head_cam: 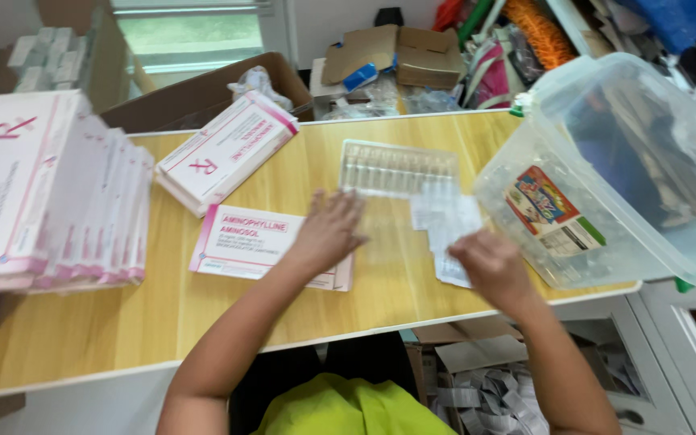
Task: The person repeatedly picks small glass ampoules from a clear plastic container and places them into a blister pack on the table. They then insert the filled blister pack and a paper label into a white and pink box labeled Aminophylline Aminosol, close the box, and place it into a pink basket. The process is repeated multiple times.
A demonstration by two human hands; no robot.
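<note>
Left hand point(328, 229) flat, fingers spread, on pink-and-white carton point(243, 242).
Right hand point(489, 266) pinches folded paper leaflet point(449, 225) near tabletop point(122, 322) front edge, beside clear ampoule tray point(396, 167).

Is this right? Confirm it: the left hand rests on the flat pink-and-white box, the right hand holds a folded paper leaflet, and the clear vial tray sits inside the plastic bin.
Not quite. In the head view the clear vial tray lies on the wooden table, beside the plastic bin, not inside it. The rest stands: the left hand rests on the flat pink-and-white box, and the right hand holds the folded paper leaflet.
</note>
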